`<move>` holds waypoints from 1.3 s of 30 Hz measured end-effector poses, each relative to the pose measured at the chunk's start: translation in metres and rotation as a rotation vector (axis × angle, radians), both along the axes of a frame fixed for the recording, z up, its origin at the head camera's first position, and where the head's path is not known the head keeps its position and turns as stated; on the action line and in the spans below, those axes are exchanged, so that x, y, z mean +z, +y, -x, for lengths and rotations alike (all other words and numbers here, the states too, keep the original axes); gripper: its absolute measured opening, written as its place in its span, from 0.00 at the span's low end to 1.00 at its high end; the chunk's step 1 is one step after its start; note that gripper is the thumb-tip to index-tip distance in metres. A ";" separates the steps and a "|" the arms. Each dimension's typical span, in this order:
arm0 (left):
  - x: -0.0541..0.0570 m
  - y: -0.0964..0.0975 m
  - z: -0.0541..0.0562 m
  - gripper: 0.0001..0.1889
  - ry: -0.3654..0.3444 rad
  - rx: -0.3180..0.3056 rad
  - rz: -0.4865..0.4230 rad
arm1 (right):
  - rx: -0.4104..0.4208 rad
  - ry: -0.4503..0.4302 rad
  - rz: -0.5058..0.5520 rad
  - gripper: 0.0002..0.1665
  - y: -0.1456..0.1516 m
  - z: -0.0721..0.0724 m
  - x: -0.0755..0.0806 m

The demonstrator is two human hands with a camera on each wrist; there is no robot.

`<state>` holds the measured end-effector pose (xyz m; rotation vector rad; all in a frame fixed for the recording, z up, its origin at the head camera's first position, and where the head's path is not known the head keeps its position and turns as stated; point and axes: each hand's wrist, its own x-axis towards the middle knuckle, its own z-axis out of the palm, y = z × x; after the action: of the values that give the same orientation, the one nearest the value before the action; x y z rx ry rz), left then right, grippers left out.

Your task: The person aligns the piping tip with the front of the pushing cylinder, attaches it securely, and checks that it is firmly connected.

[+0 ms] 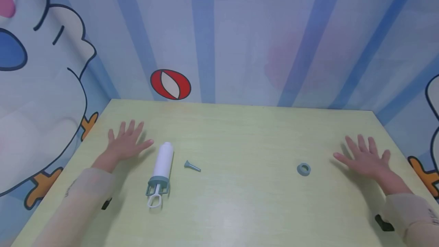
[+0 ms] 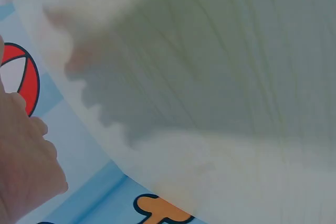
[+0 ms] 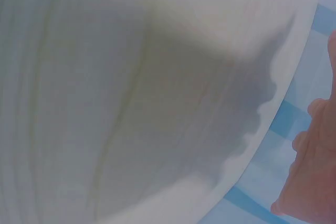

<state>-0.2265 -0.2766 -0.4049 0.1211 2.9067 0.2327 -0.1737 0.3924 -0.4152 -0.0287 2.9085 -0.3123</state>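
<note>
Fingers (image 1: pixel 131 126) spread wide, the left hand (image 1: pixel 123 148) hovers beside a white plunger tube (image 1: pixel 163 161) and small grey nozzle (image 1: pixel 192 166), the right hand (image 1: pixel 369 164) near a grey ring (image 1: pixel 300 169)

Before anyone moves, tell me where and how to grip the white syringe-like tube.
Take the white syringe-like tube around mid-barrel, probably from above and its left. It lies flat, the barrel long and straight, the looped handle at the near end; the left hand is closest.

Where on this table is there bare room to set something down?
Bare: the wide middle between nozzle and ring, plus the strip behind them up to the backdrop. Crowded: left side, where left hand, syringe and nozzle cluster.
</note>
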 end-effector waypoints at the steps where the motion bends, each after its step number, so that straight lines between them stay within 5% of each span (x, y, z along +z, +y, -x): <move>1: 0.000 0.002 0.000 0.50 0.007 -0.006 0.002 | 0.004 0.005 0.002 0.54 -0.002 0.000 0.000; 20: 0.016 0.046 0.000 0.44 0.087 -0.135 0.035 | 0.096 0.078 0.013 0.51 -0.036 0.001 0.006; 39: 0.008 0.078 0.001 0.44 0.126 -0.268 0.063 | 0.178 0.129 0.040 0.51 -0.060 0.000 0.004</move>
<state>-0.2272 -0.1990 -0.3966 0.5282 2.9740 0.0910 -0.1740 0.3322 -0.4115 -0.3234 2.9984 -0.3492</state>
